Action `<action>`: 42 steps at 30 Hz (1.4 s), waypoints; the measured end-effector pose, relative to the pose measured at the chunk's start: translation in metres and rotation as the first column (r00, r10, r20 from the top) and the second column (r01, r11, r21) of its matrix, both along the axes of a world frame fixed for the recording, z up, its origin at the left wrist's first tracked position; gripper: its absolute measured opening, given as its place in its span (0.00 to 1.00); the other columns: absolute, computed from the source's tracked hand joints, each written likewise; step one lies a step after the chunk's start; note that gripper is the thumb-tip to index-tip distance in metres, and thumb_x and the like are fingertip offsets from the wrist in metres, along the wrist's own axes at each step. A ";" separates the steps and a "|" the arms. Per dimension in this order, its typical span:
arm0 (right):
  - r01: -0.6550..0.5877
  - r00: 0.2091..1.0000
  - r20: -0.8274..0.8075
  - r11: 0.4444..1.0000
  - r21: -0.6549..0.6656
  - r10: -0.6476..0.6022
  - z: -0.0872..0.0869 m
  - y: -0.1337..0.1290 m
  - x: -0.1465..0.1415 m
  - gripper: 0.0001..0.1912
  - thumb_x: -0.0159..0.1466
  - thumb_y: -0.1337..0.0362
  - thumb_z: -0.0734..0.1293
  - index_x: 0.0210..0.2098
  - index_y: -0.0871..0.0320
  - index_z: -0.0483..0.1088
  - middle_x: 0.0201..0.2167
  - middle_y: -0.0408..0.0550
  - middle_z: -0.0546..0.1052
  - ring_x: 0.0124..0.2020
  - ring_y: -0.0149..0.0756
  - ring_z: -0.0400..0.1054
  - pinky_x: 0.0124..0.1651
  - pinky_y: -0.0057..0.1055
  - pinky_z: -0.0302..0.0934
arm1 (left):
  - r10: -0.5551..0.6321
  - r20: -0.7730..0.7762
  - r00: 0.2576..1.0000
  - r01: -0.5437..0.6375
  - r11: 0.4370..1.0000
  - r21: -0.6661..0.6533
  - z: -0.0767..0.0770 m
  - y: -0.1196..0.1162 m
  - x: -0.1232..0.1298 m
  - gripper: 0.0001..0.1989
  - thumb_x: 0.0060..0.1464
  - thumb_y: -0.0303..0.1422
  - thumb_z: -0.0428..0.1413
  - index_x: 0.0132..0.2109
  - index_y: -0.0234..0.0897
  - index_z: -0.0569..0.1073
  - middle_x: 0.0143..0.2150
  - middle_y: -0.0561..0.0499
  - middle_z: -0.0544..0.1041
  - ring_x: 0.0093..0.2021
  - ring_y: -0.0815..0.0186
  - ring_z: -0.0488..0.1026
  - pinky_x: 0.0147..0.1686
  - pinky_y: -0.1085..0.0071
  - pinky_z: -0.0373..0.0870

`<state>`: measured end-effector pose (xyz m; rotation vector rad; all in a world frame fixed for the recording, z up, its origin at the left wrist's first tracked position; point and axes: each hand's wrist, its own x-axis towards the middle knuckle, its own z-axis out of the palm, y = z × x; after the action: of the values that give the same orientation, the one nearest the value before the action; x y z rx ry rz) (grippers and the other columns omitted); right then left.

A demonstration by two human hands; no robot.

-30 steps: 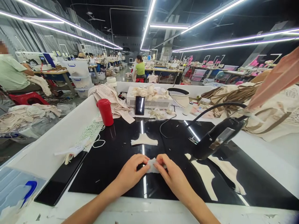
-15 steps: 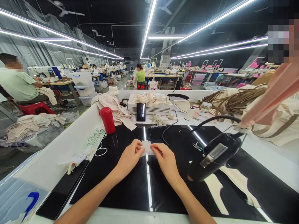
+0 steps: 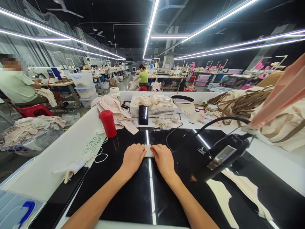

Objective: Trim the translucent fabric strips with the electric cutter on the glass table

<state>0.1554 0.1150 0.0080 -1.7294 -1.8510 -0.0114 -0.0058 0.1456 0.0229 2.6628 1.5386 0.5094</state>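
Note:
Between my two hands, low over the glossy black table top [image 3: 111,190], is a small whitish piece [image 3: 149,151] that looks like thin fabric or film. My left hand [image 3: 134,156] has its fingers curled and closed on the left edge of it. On the opposite edge, my right hand [image 3: 163,159] pinches with thumb and fingers. Both hands hide parts of the piece, so its full outline does not show.
To the left stand a red lidded cup [image 3: 108,124] and a heap of pale cord [image 3: 95,143]. A phone [image 3: 143,115] leans on a white box [image 3: 157,111]. At right are a black machine [image 3: 226,152], small snips [image 3: 201,150] and cut cream fabric pieces [image 3: 221,198].
Both hands have curled further over the whitish piece, and less of it shows between them. The view has shifted slightly. The cup and machine stay on the table.

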 end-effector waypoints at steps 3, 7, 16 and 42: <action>0.007 0.999 0.042 1.000 -0.019 -0.006 -0.003 0.001 -0.001 0.14 0.73 0.65 0.61 0.40 0.55 0.79 0.36 0.50 0.79 0.39 0.43 0.69 0.40 0.36 0.54 | 0.002 -0.050 0.999 -0.001 1.000 0.013 -0.004 0.002 0.000 0.06 0.67 0.33 0.53 0.42 0.39 0.74 0.39 0.48 0.76 0.41 0.57 0.73 0.39 0.65 0.65; 0.010 0.998 0.055 0.999 -0.036 -0.008 -0.010 0.003 0.000 0.12 0.73 0.65 0.62 0.40 0.54 0.78 0.36 0.49 0.79 0.39 0.41 0.69 0.39 0.35 0.53 | 0.008 -0.089 0.996 -0.006 1.000 0.015 -0.008 0.005 -0.001 0.07 0.68 0.35 0.53 0.42 0.39 0.75 0.40 0.48 0.77 0.42 0.58 0.73 0.39 0.66 0.65; 0.000 1.000 -0.021 1.000 0.000 0.000 0.004 -0.003 -0.006 0.10 0.70 0.68 0.64 0.47 0.55 0.76 0.48 0.53 0.77 0.50 0.45 0.68 0.50 0.39 0.59 | -0.026 -0.083 0.996 0.031 0.998 0.055 -0.003 0.009 -0.005 0.09 0.67 0.34 0.53 0.44 0.39 0.78 0.43 0.48 0.76 0.44 0.58 0.73 0.40 0.65 0.67; 0.066 0.976 -0.186 0.966 -0.249 -0.115 -0.001 -0.197 0.165 0.10 0.71 0.63 0.62 0.42 0.53 0.76 0.40 0.49 0.77 0.42 0.43 0.73 0.45 0.38 0.64 | -0.617 0.149 0.773 0.633 0.734 -0.245 0.002 -0.140 0.095 0.12 0.69 0.28 0.48 0.42 0.41 0.76 0.35 0.53 0.77 0.36 0.64 0.76 0.37 0.68 0.69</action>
<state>0.3202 -0.0816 0.0075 -1.9019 -1.6806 0.3525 0.0894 0.0061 0.0246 2.6654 0.5456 0.2868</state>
